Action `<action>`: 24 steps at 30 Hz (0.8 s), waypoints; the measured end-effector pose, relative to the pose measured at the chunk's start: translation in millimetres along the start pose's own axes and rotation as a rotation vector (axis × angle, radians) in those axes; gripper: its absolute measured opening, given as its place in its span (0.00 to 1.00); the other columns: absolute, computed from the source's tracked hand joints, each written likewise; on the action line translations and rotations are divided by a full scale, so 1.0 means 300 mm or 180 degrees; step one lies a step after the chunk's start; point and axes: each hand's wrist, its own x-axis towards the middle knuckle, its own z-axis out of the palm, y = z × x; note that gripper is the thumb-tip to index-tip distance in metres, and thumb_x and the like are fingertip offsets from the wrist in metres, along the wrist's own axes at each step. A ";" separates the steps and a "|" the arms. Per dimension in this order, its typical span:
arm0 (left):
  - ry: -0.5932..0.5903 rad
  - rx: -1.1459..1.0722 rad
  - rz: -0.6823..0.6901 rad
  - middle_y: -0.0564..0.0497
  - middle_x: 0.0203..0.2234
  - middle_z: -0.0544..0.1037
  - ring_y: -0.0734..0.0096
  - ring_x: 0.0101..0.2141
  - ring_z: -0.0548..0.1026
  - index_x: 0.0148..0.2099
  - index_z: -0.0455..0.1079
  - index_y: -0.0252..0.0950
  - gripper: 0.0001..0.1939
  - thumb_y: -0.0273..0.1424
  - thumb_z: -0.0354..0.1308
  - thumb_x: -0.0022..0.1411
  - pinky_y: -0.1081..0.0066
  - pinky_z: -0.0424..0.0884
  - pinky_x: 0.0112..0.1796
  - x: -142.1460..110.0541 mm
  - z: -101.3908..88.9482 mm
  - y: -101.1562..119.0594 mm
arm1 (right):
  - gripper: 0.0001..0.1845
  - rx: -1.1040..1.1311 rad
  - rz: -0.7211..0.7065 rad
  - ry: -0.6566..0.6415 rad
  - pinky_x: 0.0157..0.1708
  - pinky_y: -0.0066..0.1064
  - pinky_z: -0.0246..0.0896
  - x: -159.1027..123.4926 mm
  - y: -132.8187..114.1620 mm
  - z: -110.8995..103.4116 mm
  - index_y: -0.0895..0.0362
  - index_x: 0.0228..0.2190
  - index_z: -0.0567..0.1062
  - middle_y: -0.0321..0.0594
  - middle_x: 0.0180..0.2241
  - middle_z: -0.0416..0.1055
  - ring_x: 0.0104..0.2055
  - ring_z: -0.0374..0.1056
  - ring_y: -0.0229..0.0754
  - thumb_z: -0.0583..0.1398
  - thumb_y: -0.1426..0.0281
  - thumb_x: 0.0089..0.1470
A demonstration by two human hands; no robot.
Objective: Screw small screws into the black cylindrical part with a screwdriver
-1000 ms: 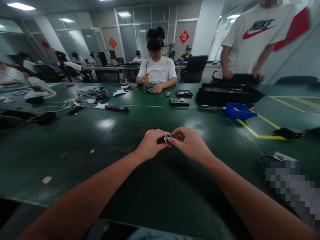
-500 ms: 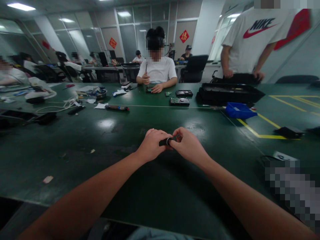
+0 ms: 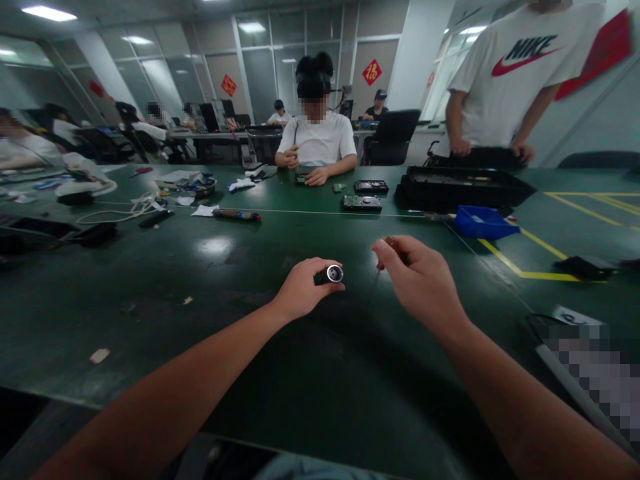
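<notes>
Holding dark cylinder (image 3: 331,274) in L hand (image 3: 306,287), w/ grip clamped round its side, over mid of green desk (image 3: 320,393), w/ silver-rimmed open end turned to camera. Hovering w/ R hand (image 3: 423,277) just to R, apart from cylinder, w/ thumb & fingers curled in close; can't tell whether fully together or clamped on sth small, too blurry.

Looking across: seeing co-worker (image 3: 317,143) seated opp., w/ both hands at small board (image 3: 301,179), near 2 drive-like units (image 3: 362,202). Spotting pen-like tool (image 3: 237,214) on L, beyond L hand; then blue tray (image 3: 485,223) on R, right by big black tray (image 3: 465,189), in front of standing person (image 3: 523,87) in white tee.
</notes>
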 end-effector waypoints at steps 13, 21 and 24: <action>0.0117 -0.0007 0.0116 0.50 0.45 0.80 0.61 0.47 0.75 0.51 0.74 0.40 0.19 0.39 0.67 0.59 0.59 0.68 0.50 -0.003 -0.010 0.001 | 0.12 0.0480 -0.0245 0.0123 0.35 0.36 0.69 -0.041 -0.004 0.037 0.55 0.41 0.74 0.40 0.32 0.79 0.33 0.76 0.42 0.55 0.62 0.65; 0.0069 0.0088 0.0198 0.50 0.43 0.80 0.61 0.45 0.75 0.49 0.75 0.40 0.18 0.39 0.68 0.58 0.60 0.68 0.48 0.001 -0.013 -0.002 | 0.11 0.0258 -0.0368 -0.0063 0.32 0.33 0.66 -0.035 -0.003 0.033 0.55 0.40 0.75 0.40 0.30 0.79 0.32 0.75 0.42 0.56 0.63 0.64; 0.0026 0.0194 0.0259 0.50 0.44 0.80 0.60 0.45 0.76 0.49 0.75 0.41 0.18 0.40 0.68 0.57 0.59 0.68 0.48 0.001 -0.015 -0.005 | 0.12 -0.0208 -0.0495 0.0055 0.29 0.33 0.62 -0.037 -0.008 0.029 0.54 0.33 0.77 0.37 0.26 0.77 0.25 0.71 0.40 0.60 0.58 0.60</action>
